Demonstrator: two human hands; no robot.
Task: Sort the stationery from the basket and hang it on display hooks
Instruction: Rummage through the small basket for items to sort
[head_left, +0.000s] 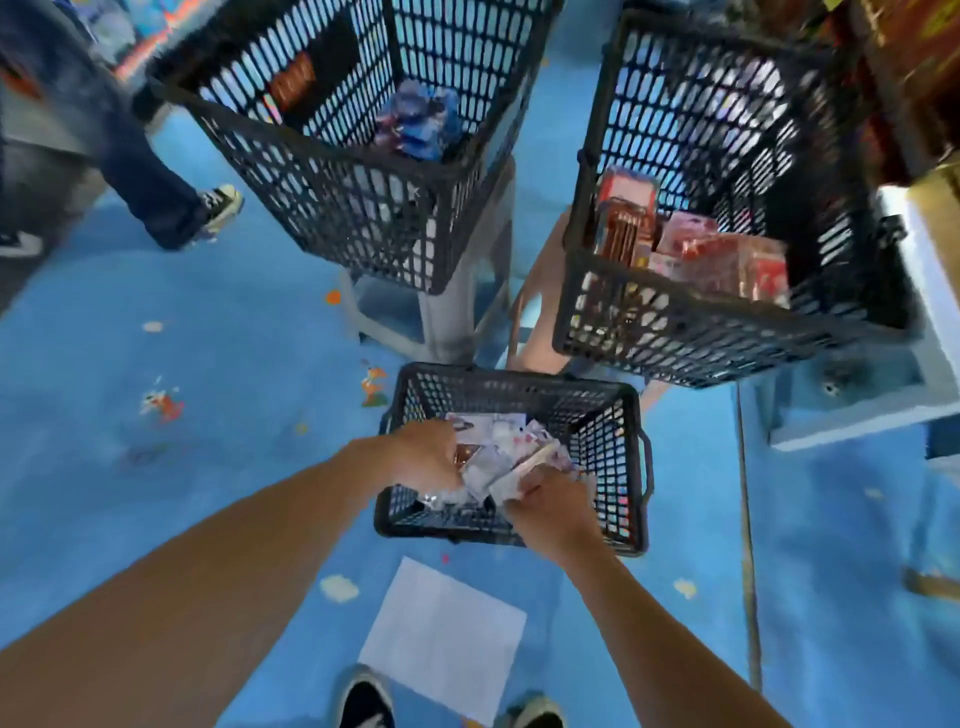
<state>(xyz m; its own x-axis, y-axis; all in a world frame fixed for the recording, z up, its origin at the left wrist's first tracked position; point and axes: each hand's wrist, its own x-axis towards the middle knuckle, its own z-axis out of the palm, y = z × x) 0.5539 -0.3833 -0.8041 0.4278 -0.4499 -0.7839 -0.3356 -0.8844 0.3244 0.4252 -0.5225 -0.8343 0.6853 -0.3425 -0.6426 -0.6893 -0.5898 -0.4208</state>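
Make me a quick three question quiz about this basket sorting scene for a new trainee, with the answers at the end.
1. True or false: the left hand and the right hand are both inside the small basket on the floor.
2. The packets in the big basket on the person's right are mostly: A blue, B red, C green.
3. Fill the gap: the white sheet lies between the small basket and the person's ____.
Key: 1 true; 2 B; 3 shoes.
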